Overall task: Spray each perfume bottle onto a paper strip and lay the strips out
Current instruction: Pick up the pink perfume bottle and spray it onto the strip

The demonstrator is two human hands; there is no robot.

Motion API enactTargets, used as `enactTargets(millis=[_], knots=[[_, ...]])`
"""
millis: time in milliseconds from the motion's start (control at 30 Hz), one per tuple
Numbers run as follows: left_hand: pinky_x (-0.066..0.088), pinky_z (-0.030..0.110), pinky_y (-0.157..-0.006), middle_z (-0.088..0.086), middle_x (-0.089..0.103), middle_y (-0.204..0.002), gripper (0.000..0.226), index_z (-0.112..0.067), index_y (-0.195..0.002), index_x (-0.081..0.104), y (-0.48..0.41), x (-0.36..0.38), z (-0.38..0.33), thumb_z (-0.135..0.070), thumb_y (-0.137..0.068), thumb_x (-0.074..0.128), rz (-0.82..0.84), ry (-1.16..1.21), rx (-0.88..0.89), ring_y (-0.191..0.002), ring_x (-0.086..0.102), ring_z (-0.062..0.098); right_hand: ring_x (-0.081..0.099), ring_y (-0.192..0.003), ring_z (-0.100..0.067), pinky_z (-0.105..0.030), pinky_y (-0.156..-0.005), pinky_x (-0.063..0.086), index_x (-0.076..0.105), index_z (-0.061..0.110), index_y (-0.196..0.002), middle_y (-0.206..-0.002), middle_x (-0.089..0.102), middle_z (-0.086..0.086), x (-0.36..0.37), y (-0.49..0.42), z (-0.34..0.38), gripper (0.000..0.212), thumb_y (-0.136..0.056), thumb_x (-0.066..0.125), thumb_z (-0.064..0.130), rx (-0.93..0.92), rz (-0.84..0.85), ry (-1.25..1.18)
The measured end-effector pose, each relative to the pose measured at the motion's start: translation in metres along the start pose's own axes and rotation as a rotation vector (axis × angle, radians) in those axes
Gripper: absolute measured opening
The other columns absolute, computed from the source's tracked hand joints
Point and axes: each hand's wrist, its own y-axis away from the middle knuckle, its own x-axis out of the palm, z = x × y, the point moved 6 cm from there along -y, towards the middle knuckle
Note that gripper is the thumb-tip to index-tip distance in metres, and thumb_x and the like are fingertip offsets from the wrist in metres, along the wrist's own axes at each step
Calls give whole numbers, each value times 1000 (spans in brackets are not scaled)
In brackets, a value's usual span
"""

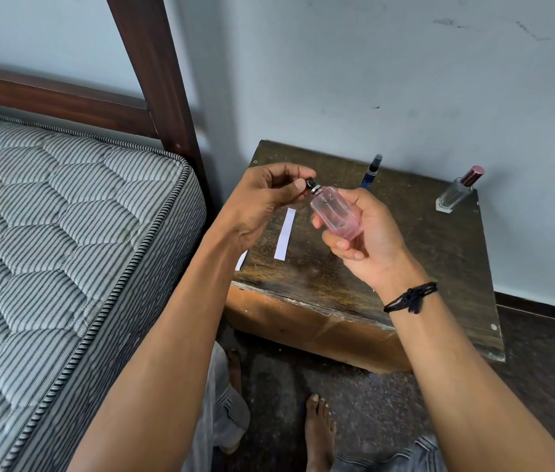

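Pink perfume bottle is held tilted above the bench, the right hand grip closed round its body. The left hand grip pinches its black sprayer top. A white paper strip lies flat on the bench below.

Striped quilted mattress left of the left hand, dark wooden bedpost beyond it. Worn wooden stand under that hand, against pale blue wall. Bare foot on dark floor, nearer than the hand.
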Motion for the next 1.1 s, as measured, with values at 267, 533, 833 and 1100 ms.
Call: enactTargets(millis=[267,533,833,1100], knots=[[56,28,-90,5,73,-90,19,-6,-103,72,-1,-8,1,6,-92,62,-10,-4,11,-85,68,15,46,-42,-14,-19,-32,29,64,6,-117,-82,63,-14,4,2,-3,28,-102,51,27,-5,-28,7],[55,30,-92,6,69,-95,25,-7,-113,71,-5,-21,3,4,-91,65,-12,-28,15,-93,64,16,50,-48,-17,-20,-37,35,63,10,-123,-83,64,-12,9,0,-4,31,-102,51,29,0,-39,46],[45,40,-109,-1,63,-125,42,-24,-125,68,-12,-59,13,-21,-84,80,80,-972,6,-119,58,14,65,-62,-25,-28,-55,57,55,38,-144,-142,49,-15,18,-6,-16,46,-100,52,26,20,56,180],[-8,55,-123,-9,9,-168,81,-35,-150,40,-4,-41,35,-42,-81,80,346,-1200,-112,-153,-18,16,64,-56,-20,-28,-54,54,53,39,-139,-140,50,0,16,-6,-29,38,-105,39,27,75,-90,636]])
